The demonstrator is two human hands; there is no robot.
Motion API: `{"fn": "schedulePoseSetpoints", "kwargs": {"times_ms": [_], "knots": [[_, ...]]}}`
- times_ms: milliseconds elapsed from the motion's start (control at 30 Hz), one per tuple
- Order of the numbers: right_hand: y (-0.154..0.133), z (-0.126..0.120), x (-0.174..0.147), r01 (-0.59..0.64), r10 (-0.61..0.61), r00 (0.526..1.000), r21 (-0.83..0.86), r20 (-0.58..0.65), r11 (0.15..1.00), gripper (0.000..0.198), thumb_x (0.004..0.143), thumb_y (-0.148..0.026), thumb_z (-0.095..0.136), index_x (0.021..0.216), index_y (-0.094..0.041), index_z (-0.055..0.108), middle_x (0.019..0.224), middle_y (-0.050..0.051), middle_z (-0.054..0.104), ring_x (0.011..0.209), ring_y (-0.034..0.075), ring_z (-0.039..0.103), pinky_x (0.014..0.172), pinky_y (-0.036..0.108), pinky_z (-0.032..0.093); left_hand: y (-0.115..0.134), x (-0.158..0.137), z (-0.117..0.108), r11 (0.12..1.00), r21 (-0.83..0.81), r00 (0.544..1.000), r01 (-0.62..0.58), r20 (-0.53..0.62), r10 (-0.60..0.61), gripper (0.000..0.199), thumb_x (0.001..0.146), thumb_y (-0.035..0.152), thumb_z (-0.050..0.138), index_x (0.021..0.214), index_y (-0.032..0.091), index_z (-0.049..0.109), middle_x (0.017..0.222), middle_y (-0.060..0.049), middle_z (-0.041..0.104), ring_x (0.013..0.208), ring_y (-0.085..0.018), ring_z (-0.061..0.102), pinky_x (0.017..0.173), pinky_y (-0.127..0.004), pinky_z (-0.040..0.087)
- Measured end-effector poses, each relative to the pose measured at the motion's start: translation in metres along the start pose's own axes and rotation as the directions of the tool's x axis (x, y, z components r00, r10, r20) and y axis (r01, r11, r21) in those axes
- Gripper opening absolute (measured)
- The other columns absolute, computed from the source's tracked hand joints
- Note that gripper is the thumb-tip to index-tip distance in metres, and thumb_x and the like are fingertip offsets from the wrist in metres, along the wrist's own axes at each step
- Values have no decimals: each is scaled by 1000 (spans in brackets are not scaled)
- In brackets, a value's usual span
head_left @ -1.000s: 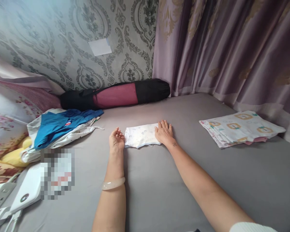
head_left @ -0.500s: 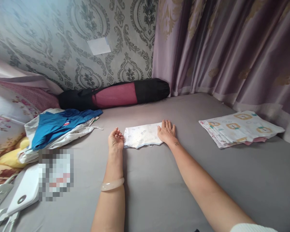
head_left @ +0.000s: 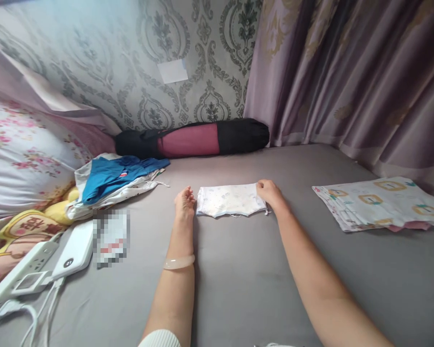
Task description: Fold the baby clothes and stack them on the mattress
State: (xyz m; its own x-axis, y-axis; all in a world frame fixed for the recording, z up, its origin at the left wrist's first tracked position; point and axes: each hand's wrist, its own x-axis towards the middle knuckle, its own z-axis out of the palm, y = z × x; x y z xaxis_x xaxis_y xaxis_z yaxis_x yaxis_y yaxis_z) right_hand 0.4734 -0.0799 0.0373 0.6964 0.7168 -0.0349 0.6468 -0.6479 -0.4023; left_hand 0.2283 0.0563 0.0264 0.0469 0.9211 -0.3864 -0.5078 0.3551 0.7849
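A small folded white garment point(head_left: 231, 201) with a faint print and a light-blue edge lies flat on the grey bed sheet point(head_left: 238, 270). My right hand point(head_left: 269, 193) is at its right end, fingers bent and closed on the cloth's edge; the fingertips are partly hidden. Just off the left end rests my left hand point(head_left: 185, 201), turned on its side with loosely curled fingers. Nothing shows in it, and a narrow gap separates it from the cloth. A pale bangle point(head_left: 180, 262) circles my left forearm.
A stack of folded printed cloths point(head_left: 379, 202) lies at right. At left are a heap of clothes with a blue top point(head_left: 119, 174), a white power bank point(head_left: 74, 250), a power strip point(head_left: 29, 265) with cables, and a pillow point(head_left: 32, 154). A long black-and-red bag point(head_left: 191, 140) lies along the wall.
My right hand has gone from lying flat on the garment to bent fingers gripping its right edge. My left hand now sits slightly apart from the left end. The view has swung left.
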Motion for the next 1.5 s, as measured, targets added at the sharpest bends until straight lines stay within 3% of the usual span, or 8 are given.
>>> {"fn": "schedulePoseSetpoints", "kwargs": {"times_ms": [267, 400, 567, 733, 800, 1033, 1267, 1500], "knots": [[36, -7, 15, -222, 187, 973, 327, 134, 918, 26, 83, -35, 60, 84, -13, 73, 65, 7, 70, 55, 12, 62, 53, 18, 42, 0, 5, -11, 942, 301, 989, -148, 43, 141, 15, 61, 15, 70, 73, 12, 63, 61, -4, 62, 42, -6, 49, 36, -13, 28], [41, -4, 18, -254, 209, 964, 329, 165, 910, 29, 83, -38, 61, 81, -11, 72, 59, 6, 68, 47, 10, 58, 49, 18, 41, 4, 3, -15, 861, 481, 985, -168, 55, 162, 10, 63, 15, 70, 70, 14, 62, 58, -3, 63, 39, -7, 47, 34, -13, 27], [40, 0, 20, -270, 214, 956, 308, 201, 912, 34, 79, -44, 66, 75, -11, 70, 53, 6, 65, 46, 10, 58, 47, 18, 41, 2, 9, -22, 851, 499, 986, -166, 87, 142, 11, 60, 8, 69, 60, 15, 60, 41, 0, 53, 30, -8, 40, 32, -15, 21], [31, -1, 16, -249, 194, 956, 265, 218, 931, 37, 79, -47, 65, 68, -12, 68, 48, 4, 60, 43, 10, 53, 45, 19, 37, 0, 7, -20, 527, 813, 968, -247, 182, 173, 9, 61, 23, 68, 60, 14, 65, 44, 1, 54, 36, -8, 40, 37, -19, 28], [27, -4, 12, -241, 183, 958, 280, 219, 929, 39, 80, -48, 64, 66, -12, 66, 43, 1, 55, 40, 8, 48, 43, 19, 34, 1, 4, -18, 455, 852, 965, -260, 215, 150, 18, 62, 30, 68, 64, 13, 68, 44, 2, 53, 38, -8, 40, 40, -20, 29], [14, -12, 0, -184, 101, 958, 304, 270, 935, 35, 83, -37, 61, 58, -13, 61, 37, -6, 39, 35, 5, 34, 41, 19, 26, 2, -7, -10, 490, 841, 969, -232, 246, 36, 34, 58, 42, 73, 68, 10, 69, 38, 7, 36, 40, -8, 35, 44, -22, 25], [12, -16, 2, -158, 77, 966, 328, 247, 931, 17, 68, -24, 71, 56, -14, 63, 40, -6, 43, 41, 7, 42, 43, 19, 28, 6, -15, 0, 482, 850, 970, -213, 242, 2, 29, 55, 35, 77, 68, 11, 68, 38, 8, 36, 39, -7, 31, 43, -22, 22], [24, -47, 2, -203, 107, 962, 395, 253, 896, 20, 69, -18, 67, 53, -14, 58, 35, -8, 36, 36, 4, 32, 38, 18, 22, 21, -42, 43, 484, 847, 956, -221, 287, -66, 27, 52, 32, 80, 61, 13, 63, 44, 6, 40, 39, -4, 28, 41, -21, 18]]}}
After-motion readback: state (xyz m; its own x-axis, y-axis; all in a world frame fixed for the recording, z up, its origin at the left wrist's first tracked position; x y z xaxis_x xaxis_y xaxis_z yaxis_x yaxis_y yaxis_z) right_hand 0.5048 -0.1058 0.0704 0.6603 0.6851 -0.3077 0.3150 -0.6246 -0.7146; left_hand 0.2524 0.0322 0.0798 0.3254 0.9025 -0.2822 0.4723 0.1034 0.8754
